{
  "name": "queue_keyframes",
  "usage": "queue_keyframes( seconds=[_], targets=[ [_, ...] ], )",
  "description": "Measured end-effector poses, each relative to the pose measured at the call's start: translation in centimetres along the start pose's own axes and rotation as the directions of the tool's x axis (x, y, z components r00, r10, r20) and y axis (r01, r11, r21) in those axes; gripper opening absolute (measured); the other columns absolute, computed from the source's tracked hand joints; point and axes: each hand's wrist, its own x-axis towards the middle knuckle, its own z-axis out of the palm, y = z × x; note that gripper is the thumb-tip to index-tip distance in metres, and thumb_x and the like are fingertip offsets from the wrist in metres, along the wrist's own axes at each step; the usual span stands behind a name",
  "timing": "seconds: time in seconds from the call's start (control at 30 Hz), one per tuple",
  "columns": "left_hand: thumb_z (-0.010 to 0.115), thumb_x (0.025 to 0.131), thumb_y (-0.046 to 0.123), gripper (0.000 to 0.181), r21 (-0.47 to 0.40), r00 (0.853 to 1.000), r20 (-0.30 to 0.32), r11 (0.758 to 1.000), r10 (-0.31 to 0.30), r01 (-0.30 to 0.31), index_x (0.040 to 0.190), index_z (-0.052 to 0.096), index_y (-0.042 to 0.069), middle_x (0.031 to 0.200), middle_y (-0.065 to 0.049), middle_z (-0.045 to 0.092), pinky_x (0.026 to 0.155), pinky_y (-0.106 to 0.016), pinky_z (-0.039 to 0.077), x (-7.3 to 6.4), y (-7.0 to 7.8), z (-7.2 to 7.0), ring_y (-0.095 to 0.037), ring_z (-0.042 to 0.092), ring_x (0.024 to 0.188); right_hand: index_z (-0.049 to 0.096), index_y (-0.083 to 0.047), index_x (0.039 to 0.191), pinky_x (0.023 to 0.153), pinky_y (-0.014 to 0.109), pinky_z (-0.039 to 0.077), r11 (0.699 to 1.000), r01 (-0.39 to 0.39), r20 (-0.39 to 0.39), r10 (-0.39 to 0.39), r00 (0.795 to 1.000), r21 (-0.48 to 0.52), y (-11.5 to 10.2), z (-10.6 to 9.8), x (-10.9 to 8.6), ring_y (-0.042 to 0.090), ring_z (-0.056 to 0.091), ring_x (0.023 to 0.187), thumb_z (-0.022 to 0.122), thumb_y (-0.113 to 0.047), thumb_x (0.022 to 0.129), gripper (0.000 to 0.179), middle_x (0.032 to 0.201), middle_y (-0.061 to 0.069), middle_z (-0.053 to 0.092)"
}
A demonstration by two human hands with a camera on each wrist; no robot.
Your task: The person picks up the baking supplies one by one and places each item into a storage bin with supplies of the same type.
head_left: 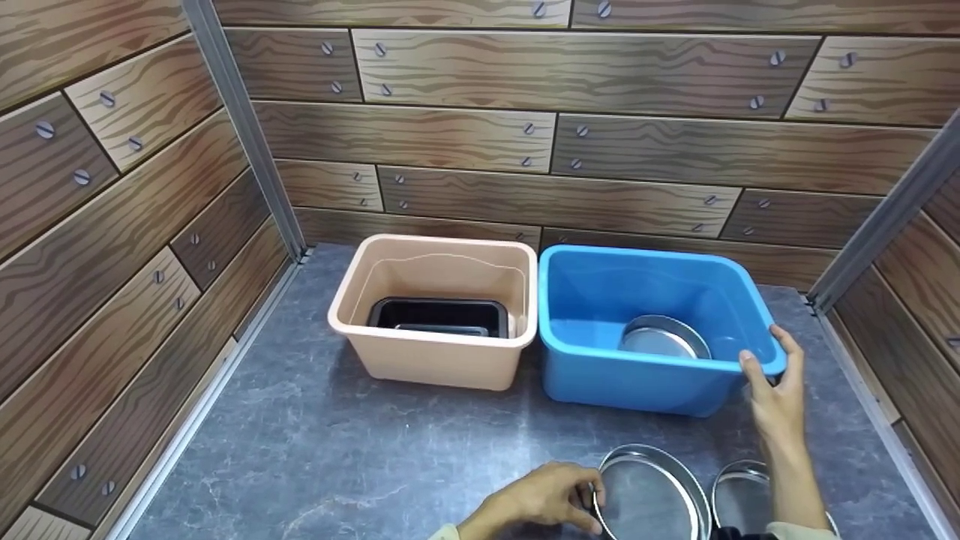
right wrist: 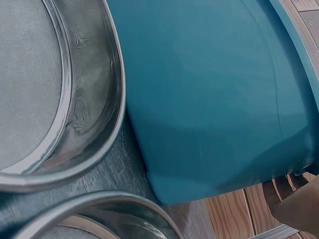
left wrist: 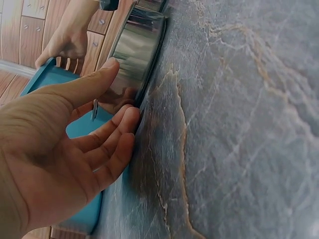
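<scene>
In the head view my left hand [head_left: 551,495] is at the left side of a round metal sieve [head_left: 649,499] on the table, fingertips right at its rim. The left wrist view shows thumb and fingers spread apart beside the sieve's shiny wall [left wrist: 135,47]. My right hand [head_left: 780,397] grips the near right corner of a blue plastic bin [head_left: 622,382], thumb over the rim and fingers on the outside. Another round metal sieve [head_left: 660,341] lies inside this bin. A smaller sieve [head_left: 739,502] is beside the first, partly hidden by my right forearm.
A beige bin [head_left: 435,364] stands just left of the blue one, holding a black rectangular tray [head_left: 442,309]. The grey marbled table [head_left: 300,450] is bounded by wood-patterned walls [head_left: 465,139] with metal corner posts [head_left: 247,112].
</scene>
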Motion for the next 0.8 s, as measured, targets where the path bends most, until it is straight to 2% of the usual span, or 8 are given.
queue_keyframes(
  seconds=[0.2,0.43,0.5,0.67,0.8],
  targets=[
    [0.09,0.082,0.023,0.029,0.021,0.999,-0.024,0.999,0.04,-0.039,0.098,0.067,0.016,0.082,0.006,0.073,0.073,-0.005,0.044,-0.14,-0.26,0.11,0.009,0.058,0.075,0.037,-0.021,0.159,0.069,0.014,0.041,1.0,-0.009,-0.004,0.009,1.0,-0.022,0.08,-0.1,0.09,0.011,0.046,0.095,0.062,-0.012,0.103,0.063,0.12,0.005,0.045],
    [0.087,0.086,0.026,0.028,-0.015,0.997,-0.064,0.999,0.048,-0.049,0.101,0.065,0.017,0.088,0.004,0.068,0.074,-0.007,0.047,-0.44,-0.74,0.08,0.006,0.059,0.081,0.038,-0.02,0.159,0.088,0.015,0.04,1.0,0.022,-0.008,-0.022,1.0,0.021,0.06,0.17,0.14,0.01,0.048,0.112,0.061,-0.01,0.102,0.061,0.13,0.003,0.048],
    [0.086,0.086,0.026,0.028,-0.024,0.995,-0.081,0.998,0.063,-0.065,0.101,0.065,0.017,0.089,0.002,0.066,0.075,-0.007,0.048,-0.55,-0.85,0.07,0.007,0.057,0.084,0.038,-0.021,0.159,0.088,0.014,0.04,1.0,0.024,-0.007,-0.024,1.0,0.014,0.06,0.14,0.1,0.01,0.047,0.113,0.062,-0.011,0.103,0.062,0.131,0.002,0.048],
    [0.086,0.086,0.026,0.027,-0.051,0.987,-0.133,0.994,0.089,-0.097,0.101,0.065,0.016,0.094,0.001,0.062,0.08,-0.01,0.05,-0.75,-0.98,0.0,0.007,0.053,0.094,0.039,-0.023,0.158,0.086,0.015,0.041,1.0,0.018,-0.007,-0.018,1.0,0.002,0.01,0.09,-0.06,0.012,0.046,0.112,0.062,-0.013,0.103,0.061,0.131,0.003,0.046],
    [0.087,0.086,0.025,0.028,-0.123,0.987,-0.153,0.989,0.057,-0.077,0.101,0.065,0.015,0.1,0.004,0.059,0.079,-0.011,0.053,-0.85,-0.99,-0.04,0.007,0.052,0.097,0.039,-0.025,0.158,0.08,0.015,0.042,1.0,0.007,-0.013,-0.007,1.0,-0.02,-0.08,0.12,-0.13,0.013,0.046,0.107,0.061,-0.014,0.103,0.06,0.127,0.003,0.045]
  ],
)
